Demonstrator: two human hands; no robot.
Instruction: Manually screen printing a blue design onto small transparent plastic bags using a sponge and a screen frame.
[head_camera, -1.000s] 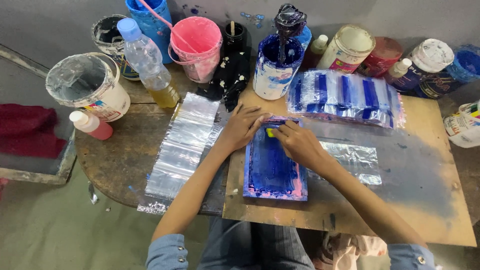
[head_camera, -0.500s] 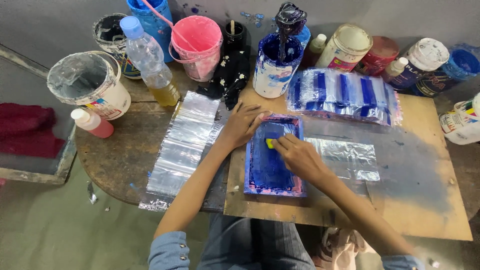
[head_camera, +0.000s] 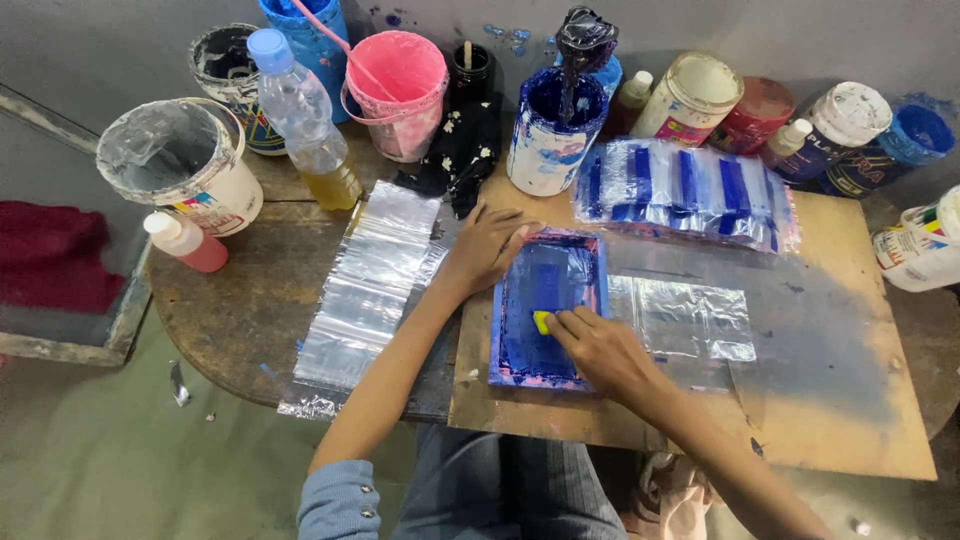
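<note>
A small blue-inked printing screen frame (head_camera: 545, 305) lies on a wooden board (head_camera: 830, 400). My left hand (head_camera: 487, 246) presses flat on the frame's top left corner. My right hand (head_camera: 598, 350) grips a small yellow scraper (head_camera: 541, 321) against the screen near its lower middle. A clear plastic bag (head_camera: 690, 318) sticks out from under the frame on the right.
A pile of clear plastic bags (head_camera: 370, 285) lies left of the frame; blue-printed bags (head_camera: 685, 190) are stacked behind. Paint tubs, a blue-ink bucket (head_camera: 550, 130), a pink bucket (head_camera: 400, 90), a plastic bottle (head_camera: 305, 120) and jars line the table's far side.
My right hand has dragged the yellow scraper down the screen from its top edge toward me. The left hand stays on the frame's corner.
</note>
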